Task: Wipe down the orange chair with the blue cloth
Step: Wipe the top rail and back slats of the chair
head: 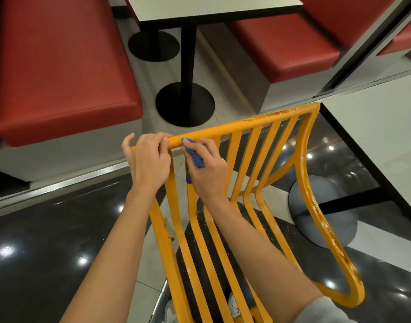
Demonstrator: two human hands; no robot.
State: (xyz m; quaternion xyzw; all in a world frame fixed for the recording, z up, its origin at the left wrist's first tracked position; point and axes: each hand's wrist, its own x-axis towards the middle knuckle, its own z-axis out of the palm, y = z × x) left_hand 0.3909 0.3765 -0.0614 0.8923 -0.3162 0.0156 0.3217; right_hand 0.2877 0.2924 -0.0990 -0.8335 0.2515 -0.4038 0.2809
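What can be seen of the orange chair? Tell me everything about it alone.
The orange chair is a slatted frame that looks like painted metal, with a rounded top rail, long parallel slats and curved side rails. Its paint is chipped and spotted whitish along the top rail and the right side rail. It stands close in front of the person, over a glossy dark floor. The left hand grips the top rail near its left end; the right hand presses the blue cloth against the rail beside it.

no legible txt, labels, nos.
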